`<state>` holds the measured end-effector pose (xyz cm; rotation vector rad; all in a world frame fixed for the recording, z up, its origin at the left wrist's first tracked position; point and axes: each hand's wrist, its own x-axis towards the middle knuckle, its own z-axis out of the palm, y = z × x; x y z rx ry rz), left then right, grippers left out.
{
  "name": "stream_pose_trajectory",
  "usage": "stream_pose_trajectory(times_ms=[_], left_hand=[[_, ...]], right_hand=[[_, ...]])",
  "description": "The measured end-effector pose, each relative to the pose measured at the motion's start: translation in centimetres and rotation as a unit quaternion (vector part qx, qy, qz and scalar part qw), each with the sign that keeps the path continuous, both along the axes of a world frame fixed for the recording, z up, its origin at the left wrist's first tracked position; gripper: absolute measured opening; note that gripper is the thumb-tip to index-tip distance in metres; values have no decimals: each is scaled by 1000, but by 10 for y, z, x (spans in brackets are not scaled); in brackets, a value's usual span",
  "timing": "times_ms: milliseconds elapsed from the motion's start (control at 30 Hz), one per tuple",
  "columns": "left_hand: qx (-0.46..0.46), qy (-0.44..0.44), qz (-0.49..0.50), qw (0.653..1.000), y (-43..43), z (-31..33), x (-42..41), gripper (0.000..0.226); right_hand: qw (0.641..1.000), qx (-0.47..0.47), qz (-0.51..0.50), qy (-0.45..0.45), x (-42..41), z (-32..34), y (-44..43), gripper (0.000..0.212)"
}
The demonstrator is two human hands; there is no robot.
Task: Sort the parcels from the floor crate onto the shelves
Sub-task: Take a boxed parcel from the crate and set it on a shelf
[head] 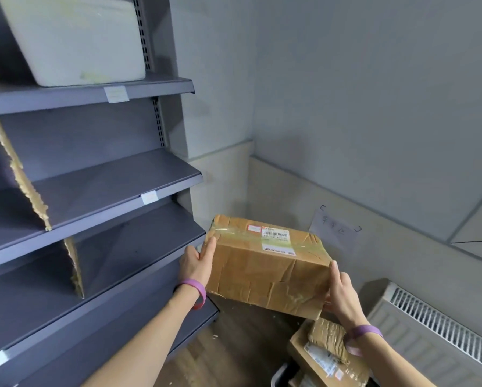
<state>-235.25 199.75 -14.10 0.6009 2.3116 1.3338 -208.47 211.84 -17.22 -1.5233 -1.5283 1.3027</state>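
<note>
On my screen the biggest thing is the grey metal shelves (100, 188), which fill the left half of the view with several boards one above the other. On the top board stands a white foam box (75, 40). At the lower right I see a white radiator (435, 322) with a slotted top, against the wall.

The parcel (265, 269), a brown cardboard box with many creases and clear tape, is in the air between the two hands. It is just beside the right end of the shelves, on no board, and it is tilted, with the near bottom edge lower. The left hand (197, 263) presses with straight fingers flat against the left end of the parcel. The right hand (343, 294) holds the right end: the fingers lie up along this end and the thumb comes around the lower near corner.

Under the right hand, at the bottom edge of the view, lie more parcels: a flat brown one (332, 367) and on it a small bundle (329, 337) wrapped fully in tape. The crate under them I cannot make out well.

Two torn cardboard dividers stand on the shelves, one (22, 177) above the other (75, 268). The parcel carries a white shipping label (277, 240) on top; I cannot read its text. Each wrist wears a purple band, left (196, 291) and right (365, 331).
</note>
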Motion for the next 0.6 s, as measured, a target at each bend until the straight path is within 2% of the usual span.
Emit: stream_pose_trajectory(times_ms=[133,233,300,400,600], left_hand=[[-3,-28,18,999,-2,-3,1,54],[47,-79,25,995,-8,-7,6,37],[71,-98,-3,993,-11,-11,8,31],[55,-95,-56,992,-15,-14,7,32],[4,-49,-71,996,-33,-15,-6,33]], right_hand=[[1000,0,-7,-18,3,-1,-1,56],[1000,-23,17,-4,3,-4,1,41],[999,-30,29,9,3,-4,2,34],[998,-10,48,27,-1,-1,1,42],[994,15,102,24,-18,3,-2,49]])
